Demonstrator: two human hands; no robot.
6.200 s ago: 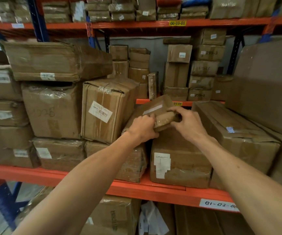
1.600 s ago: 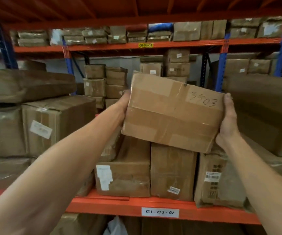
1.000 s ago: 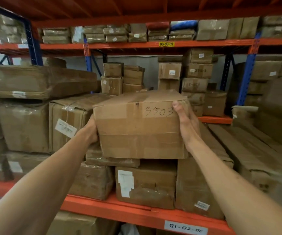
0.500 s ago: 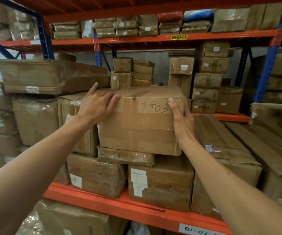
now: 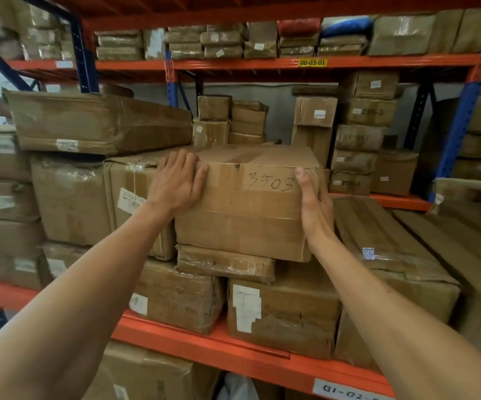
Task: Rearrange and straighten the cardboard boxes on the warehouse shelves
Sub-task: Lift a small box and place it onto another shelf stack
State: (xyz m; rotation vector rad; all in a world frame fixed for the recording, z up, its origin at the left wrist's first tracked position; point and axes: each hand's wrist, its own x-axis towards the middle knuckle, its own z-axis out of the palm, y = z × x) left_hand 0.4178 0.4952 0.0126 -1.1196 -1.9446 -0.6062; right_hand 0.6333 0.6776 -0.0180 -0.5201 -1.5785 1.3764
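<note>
Far left of shelf (image 5: 193,339): stacked taped boxes w/ white labels, partly blurred. Next over, a long flat box (image 5: 97,122) lies on top of the left stack, tilted slightly, white label on its front edge. Under it a plastic-wrapped box (image 5: 71,197), then a tall labelled box (image 5: 131,194) just beside it, touching the 3503 box's left side.

Left hand (image 5: 177,183): palm flat, fingers spread, laid over the top-left front corner of the 3503 box (image 5: 242,215); pressing on it, not wrapped round anything.

3503 box: centre of shelf, top of the middle stack, "3503" handwritten on front near upper right corner. Sits roughly level on a thin wrapped box (image 5: 224,265), which rests on two bigger boxes at the shelf's front edge: a wrapped lower box (image 5: 175,295) on the left, a box w/ torn white label (image 5: 282,310) on the right. The 3503 box overhangs the thin one on the right.

Right hand (image 5: 314,206): open, flat against the box's right side, thumb on the front face near top-right corner; fingers mostly hidden behind the box.

Right of that: long flat boxes (image 5: 383,249) running back into the shelf, lower than the 3503 box, one w/ a blue-white sticker. Shelf beam carries a handwritten tag (image 5: 349,392) near its right end.
</note>
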